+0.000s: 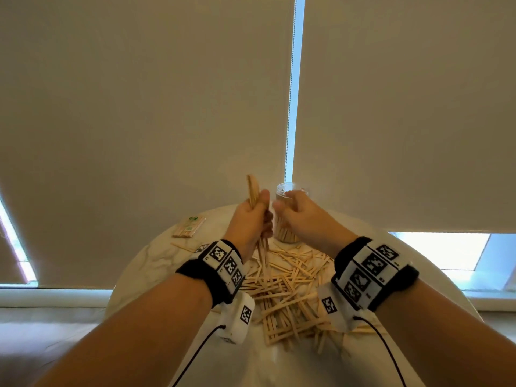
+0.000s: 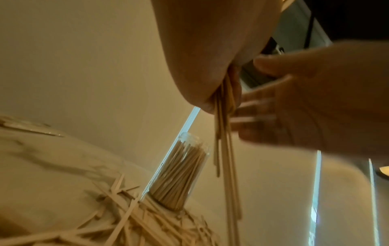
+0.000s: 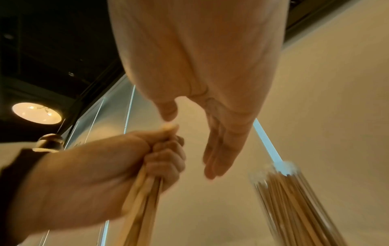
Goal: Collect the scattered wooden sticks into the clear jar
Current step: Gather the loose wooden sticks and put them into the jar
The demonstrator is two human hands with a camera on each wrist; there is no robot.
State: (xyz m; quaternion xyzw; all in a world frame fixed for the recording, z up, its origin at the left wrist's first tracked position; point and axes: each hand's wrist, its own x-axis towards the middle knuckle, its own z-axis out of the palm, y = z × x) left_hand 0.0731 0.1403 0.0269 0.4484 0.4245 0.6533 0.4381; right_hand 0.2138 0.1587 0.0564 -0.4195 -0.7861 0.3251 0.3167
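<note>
Wooden sticks (image 1: 282, 291), thin and pale, are lying heaped on the round marbled worktop (image 1: 156, 255); the left hand (image 1: 251, 219) is clenching a bundle (image 1: 252, 188) beside the cylindrical clear jar (image 1: 284, 233), the right hand (image 1: 298, 210) hovering with a relaxed, empty grip.

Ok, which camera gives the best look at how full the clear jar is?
The left wrist view: the clear jar stands unobstructed on the table, its packed sticks visible from base to near the rim. In the head view the right hand covers part of it. The right wrist view shows only its blurred upper part at the frame edge.
</note>
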